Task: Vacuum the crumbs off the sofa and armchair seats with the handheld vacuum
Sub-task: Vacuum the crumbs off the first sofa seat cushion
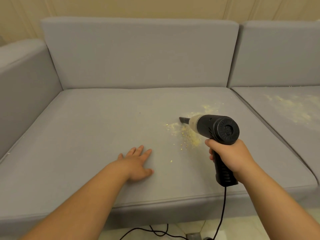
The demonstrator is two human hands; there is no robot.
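Here, sofa: grey sofa seat cushion fills most of the head view, backrest behind, armrest at far left.
Right hand: right hand wraps its fingers round the black grip of the handheld vacuum, thumb side up against the motor housing.
Vacuum attitude: body points away from the person and leftward; round rear cap faces the camera; pale dust cup sits between the body and the nozzle.
Nozzle: narrow black nozzle dips toward the cushion, its tip at the edge of the crumb patch; actual contact with the fabric cannot be told.
Crumbs, main patch: yellowish crumbs lie under and just in front of the vacuum, between nozzle and right hand, with a thinner scatter beyond the dust cup.
Stray crumb: single flake on the cushion between the two hands.
Left hand: left hand lies flat, palm down, fingers straight and spread, pressing on the seat; it holds nothing, and lies well left of the vacuum and nearer the front edge.
Cord: black cord drops from the grip's base over the cushion front to the floor, looping there.
Next seat: adjoining cushion at right carries another crumb scatter, apart from both hands.
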